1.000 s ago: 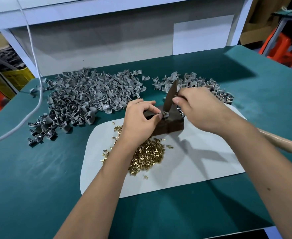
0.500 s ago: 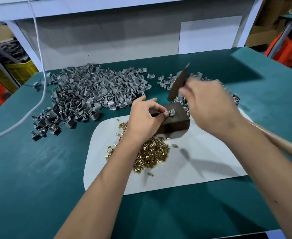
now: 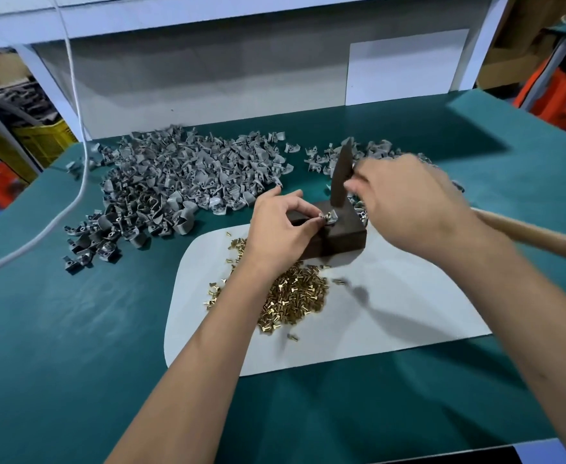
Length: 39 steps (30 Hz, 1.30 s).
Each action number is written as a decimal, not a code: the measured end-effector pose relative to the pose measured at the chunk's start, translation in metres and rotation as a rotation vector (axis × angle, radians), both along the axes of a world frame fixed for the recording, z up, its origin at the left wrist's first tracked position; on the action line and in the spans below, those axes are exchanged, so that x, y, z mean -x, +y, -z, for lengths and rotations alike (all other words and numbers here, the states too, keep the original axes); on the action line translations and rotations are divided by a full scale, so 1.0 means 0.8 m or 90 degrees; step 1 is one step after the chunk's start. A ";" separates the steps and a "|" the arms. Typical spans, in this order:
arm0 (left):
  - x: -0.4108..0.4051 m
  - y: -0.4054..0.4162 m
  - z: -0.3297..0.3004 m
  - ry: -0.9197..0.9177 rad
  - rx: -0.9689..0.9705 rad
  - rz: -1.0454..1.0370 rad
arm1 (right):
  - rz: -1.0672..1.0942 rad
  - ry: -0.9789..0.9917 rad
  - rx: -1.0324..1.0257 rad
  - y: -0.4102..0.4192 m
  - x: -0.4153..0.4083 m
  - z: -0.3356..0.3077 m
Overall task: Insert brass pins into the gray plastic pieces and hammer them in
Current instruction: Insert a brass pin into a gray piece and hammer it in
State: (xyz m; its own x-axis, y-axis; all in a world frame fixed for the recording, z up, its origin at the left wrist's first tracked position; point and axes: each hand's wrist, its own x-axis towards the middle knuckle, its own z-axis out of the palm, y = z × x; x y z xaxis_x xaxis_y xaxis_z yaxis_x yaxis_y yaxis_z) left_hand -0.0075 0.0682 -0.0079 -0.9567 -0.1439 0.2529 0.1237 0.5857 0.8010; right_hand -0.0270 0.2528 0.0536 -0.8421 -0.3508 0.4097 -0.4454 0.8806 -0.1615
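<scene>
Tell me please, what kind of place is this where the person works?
Most likely a small factory assembly bench. A big heap of identical gray plastic pieces lies on the green worktable, a pile of brass pins sits on a white mat, and stacked crates stand behind.

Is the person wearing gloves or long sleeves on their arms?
No. Both arms are bare as far up as the picture shows, with no sleeves. The left hand and right hand have no gloves, and no rings, watch or bracelets show. The right hand is blurred.
</scene>
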 end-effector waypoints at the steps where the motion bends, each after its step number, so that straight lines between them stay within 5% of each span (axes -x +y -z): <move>1: 0.000 0.000 0.000 0.002 -0.004 -0.001 | 0.003 0.042 0.060 -0.001 -0.003 -0.001; 3: 0.001 -0.002 0.002 0.011 -0.002 -0.002 | -0.014 0.018 0.100 -0.008 -0.012 0.007; 6: 0.000 -0.001 0.001 0.006 0.003 -0.003 | -0.015 -0.088 -0.024 -0.011 -0.013 0.013; 11: 0.002 0.000 0.003 0.010 -0.004 -0.010 | -0.003 0.045 0.071 -0.008 -0.007 -0.002; 15: 0.000 -0.001 0.001 0.011 0.005 -0.007 | -0.024 -0.091 -0.029 -0.012 -0.013 0.007; 20: 0.000 -0.001 0.002 0.000 -0.006 -0.013 | -0.008 0.063 0.050 -0.010 -0.009 -0.005; 24: -0.001 -0.003 0.001 0.002 0.000 0.006 | -0.031 -0.082 -0.011 -0.014 -0.013 0.014; 34: -0.006 0.001 -0.003 -0.038 -0.084 -0.021 | -0.024 -0.238 0.063 0.058 0.010 -0.002; 39: -0.007 0.004 -0.005 -0.059 -0.123 -0.013 | -0.051 -0.294 -0.023 0.071 0.006 0.016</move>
State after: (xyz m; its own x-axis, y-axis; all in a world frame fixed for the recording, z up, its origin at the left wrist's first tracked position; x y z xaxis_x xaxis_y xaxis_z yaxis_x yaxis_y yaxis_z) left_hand -0.0017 0.0716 -0.0036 -0.9708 -0.2016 0.1299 0.0339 0.4212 0.9063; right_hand -0.0317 0.3098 0.0412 -0.9031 -0.4292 -0.0144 -0.4011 0.8551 -0.3286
